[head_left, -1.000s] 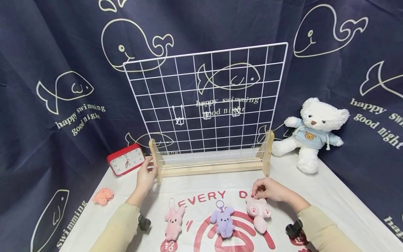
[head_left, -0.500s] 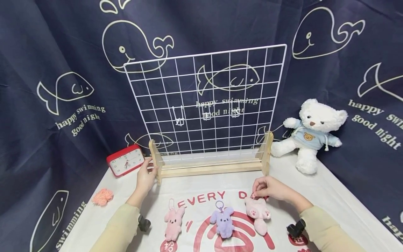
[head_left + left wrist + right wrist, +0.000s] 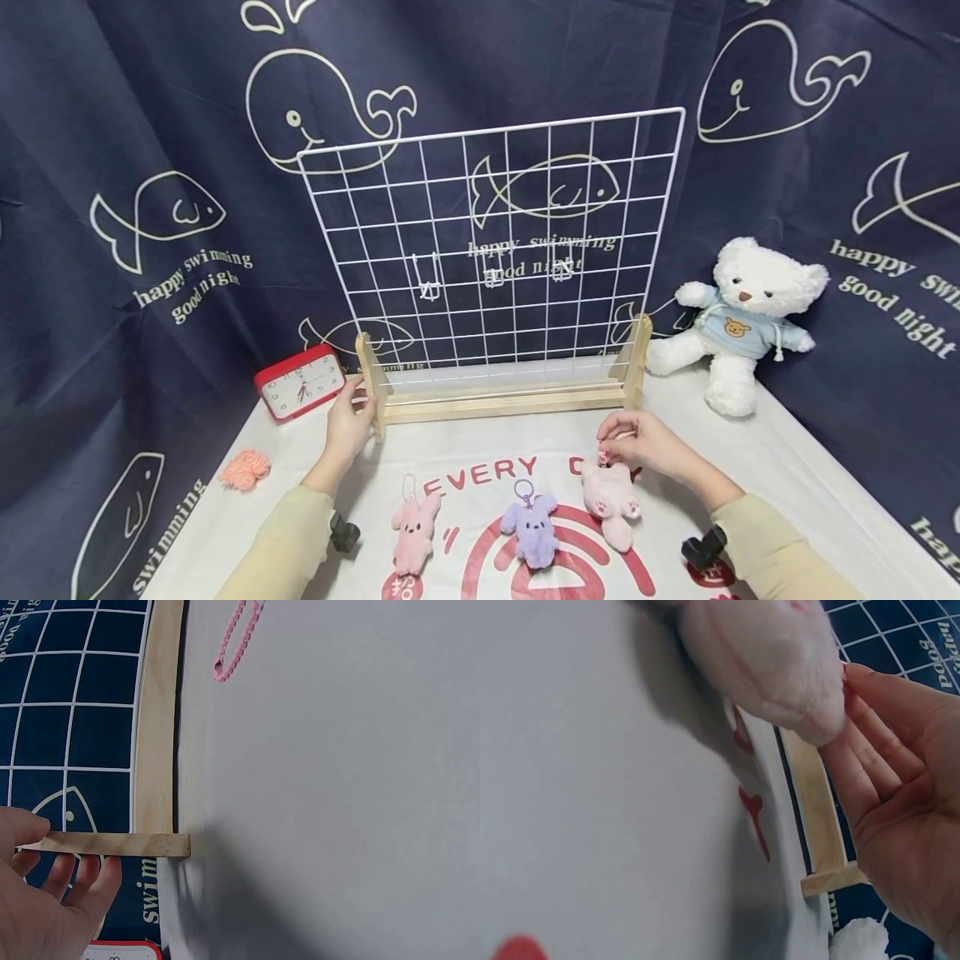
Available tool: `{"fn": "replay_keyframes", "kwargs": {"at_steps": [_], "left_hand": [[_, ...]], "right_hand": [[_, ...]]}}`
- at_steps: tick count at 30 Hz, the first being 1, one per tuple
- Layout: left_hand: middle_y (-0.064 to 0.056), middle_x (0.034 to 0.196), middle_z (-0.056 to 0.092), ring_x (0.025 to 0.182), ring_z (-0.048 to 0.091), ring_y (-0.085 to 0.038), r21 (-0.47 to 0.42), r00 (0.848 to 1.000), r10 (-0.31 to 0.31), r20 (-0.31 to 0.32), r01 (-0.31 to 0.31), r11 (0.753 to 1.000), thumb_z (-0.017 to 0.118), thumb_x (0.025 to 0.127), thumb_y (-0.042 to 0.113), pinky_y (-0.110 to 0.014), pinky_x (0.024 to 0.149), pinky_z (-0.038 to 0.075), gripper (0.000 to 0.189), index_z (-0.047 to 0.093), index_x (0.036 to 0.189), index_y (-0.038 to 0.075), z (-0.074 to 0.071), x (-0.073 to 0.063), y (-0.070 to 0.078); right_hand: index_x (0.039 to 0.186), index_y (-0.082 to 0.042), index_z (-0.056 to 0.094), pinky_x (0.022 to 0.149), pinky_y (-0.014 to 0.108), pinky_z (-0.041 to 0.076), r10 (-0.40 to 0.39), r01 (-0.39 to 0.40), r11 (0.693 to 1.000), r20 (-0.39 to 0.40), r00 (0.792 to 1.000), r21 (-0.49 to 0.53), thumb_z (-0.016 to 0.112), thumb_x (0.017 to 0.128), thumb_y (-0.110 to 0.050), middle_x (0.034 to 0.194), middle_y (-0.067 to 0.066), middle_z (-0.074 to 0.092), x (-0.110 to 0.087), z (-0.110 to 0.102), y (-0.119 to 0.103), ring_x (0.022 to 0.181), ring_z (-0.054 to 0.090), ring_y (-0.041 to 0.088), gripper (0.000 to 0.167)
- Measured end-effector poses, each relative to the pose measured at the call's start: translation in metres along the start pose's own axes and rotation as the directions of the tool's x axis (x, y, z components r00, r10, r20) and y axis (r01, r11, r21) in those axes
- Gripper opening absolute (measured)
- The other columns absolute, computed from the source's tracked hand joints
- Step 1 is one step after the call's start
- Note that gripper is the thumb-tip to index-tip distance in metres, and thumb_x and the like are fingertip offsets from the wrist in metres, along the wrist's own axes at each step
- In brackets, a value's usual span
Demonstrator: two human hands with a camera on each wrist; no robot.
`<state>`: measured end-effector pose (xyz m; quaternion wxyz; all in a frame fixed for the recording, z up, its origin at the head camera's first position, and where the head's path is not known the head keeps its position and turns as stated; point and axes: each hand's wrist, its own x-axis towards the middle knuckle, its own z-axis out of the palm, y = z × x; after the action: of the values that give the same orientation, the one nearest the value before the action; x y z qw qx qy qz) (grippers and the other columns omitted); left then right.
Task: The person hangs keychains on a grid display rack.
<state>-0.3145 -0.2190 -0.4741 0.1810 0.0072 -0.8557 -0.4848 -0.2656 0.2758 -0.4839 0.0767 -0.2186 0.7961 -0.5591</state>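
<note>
My left hand [image 3: 348, 423] holds the left wooden upright [image 3: 372, 387] of a white wire grid rack [image 3: 491, 131]; in the left wrist view the thumb lies on one side of that wood [image 3: 142, 844] and the fingers on the other. With my right hand [image 3: 647, 446] I pinch the top loop of a pink plush keychain [image 3: 611, 493], whose body hangs below the fingertips with its paw pads showing. Its plush body [image 3: 769, 660] hides part of the grip in the right wrist view. A pink bunny keychain [image 3: 415, 533] and a purple plush keychain [image 3: 535, 533] lie on the table.
White hooks [image 3: 429, 290] hang on the grid. A red alarm clock [image 3: 302, 383] stands left of the rack, with peach yarn [image 3: 245, 470] in front of it. At the right sits a white teddy bear [image 3: 742, 321] in a blue top. A dark printed curtain [image 3: 480, 58] hangs behind.
My right hand has risen slightly, lifting the pink plush keychain's top, and the plush has shifted a little upward and away from me. My left hand stays on the rack's upright.
</note>
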Motion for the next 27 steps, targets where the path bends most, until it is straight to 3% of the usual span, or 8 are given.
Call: {"fn": "replay_keyframes", "kwargs": {"at_steps": [11, 19, 27], "left_hand": [[-0.031, 0.123, 0.061, 0.111, 0.062, -0.046, -0.004, 1.0, -0.012, 0.008, 0.012, 1.0, 0.062, 0.096, 0.001, -0.054, 0.099, 0.053, 0.052, 0.048, 0.146, -0.002, 0.001, 0.0, 0.0], [-0.03, 0.121, 0.062, 0.108, 0.064, -0.046, -0.015, 1.0, -0.013, -0.001, 0.013, 1.0, 0.063, 0.096, 0.001, -0.054, 0.098, 0.054, 0.051, 0.049, 0.145, -0.002, 0.001, 0.0, -0.002], [-0.03, 0.121, 0.062, 0.107, 0.064, -0.046, -0.024, 1.0, -0.007, -0.01, 0.006, 1.0, 0.063, 0.096, 0.001, -0.054, 0.097, 0.054, 0.051, 0.049, 0.144, -0.003, 0.002, -0.001, -0.001]], "right_hand": [[0.101, 0.014, 0.068, 0.068, 0.022, 0.061, -0.19, 0.186, 0.982, -0.141, 0.972, -0.042, 0.069, 0.089, 0.01, 0.091, 0.02, 0.072, 0.011, 0.003, -0.017, 0.08, 0.07, 0.007, 0.012], [0.103, 0.018, 0.066, 0.071, 0.024, 0.062, -0.197, 0.195, 0.98, -0.245, 0.949, -0.035, 0.07, 0.09, 0.009, 0.09, 0.02, 0.074, 0.018, 0.002, -0.026, 0.079, 0.071, 0.007, 0.017], [0.103, 0.012, 0.07, 0.07, 0.02, 0.06, -0.194, 0.175, 0.981, -0.34, 0.92, -0.086, 0.071, 0.091, 0.005, 0.091, 0.016, 0.075, 0.027, 0.0, -0.042, 0.079, 0.07, 0.006, 0.014]]}}
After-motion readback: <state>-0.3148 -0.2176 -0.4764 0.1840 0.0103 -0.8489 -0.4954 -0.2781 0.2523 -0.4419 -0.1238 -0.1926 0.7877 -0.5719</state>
